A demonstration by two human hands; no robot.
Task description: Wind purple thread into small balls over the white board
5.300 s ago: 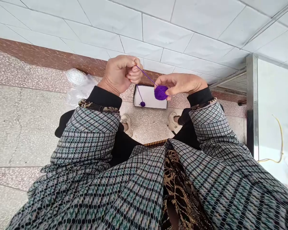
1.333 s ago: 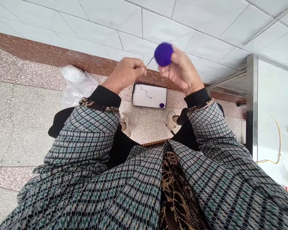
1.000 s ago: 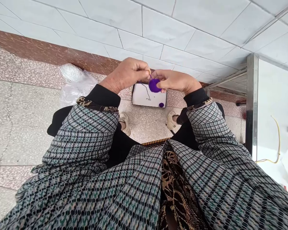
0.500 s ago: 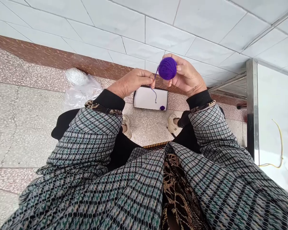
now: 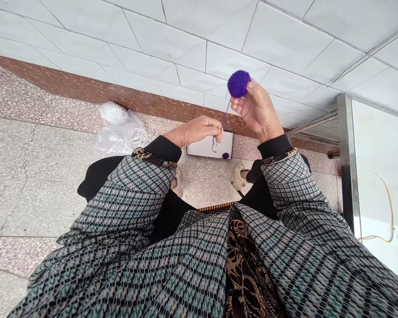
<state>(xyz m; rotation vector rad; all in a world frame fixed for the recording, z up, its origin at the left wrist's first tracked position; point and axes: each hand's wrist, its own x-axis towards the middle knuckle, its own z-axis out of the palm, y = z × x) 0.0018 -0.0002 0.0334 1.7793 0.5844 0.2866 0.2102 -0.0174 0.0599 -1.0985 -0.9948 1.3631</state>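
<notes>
A purple ball of yarn (image 5: 239, 84) is held up in my right hand (image 5: 260, 106), gripped at its right side by the fingers and thumb. From the ball a strand of purple yarn (image 5: 225, 114) runs down, taut, to my left hand (image 5: 202, 131), whose thumb and forefinger pinch it. Below that pinch the strand's tail dangles in a loose, kinked line. Under my hands a shallow white-bottomed box (image 5: 199, 149) with dark edges sits on the floor, partly hidden by my left hand. A small purple ball (image 5: 225, 155) lies in its near right corner.
White yarn (image 5: 112, 112) and a clear plastic bag (image 5: 115, 134) lie on the floor at left, by the tiled wall (image 5: 185, 48). A metal-framed white table (image 5: 371, 145) with a yellow cord (image 5: 391, 207) stands at right. My shoes (image 5: 240, 180) flank the box.
My right hand has risen with the yarn ball and turned it, while my left hand has moved lower and slightly right. More strand now stretches between them. The view has shifted a little.
</notes>
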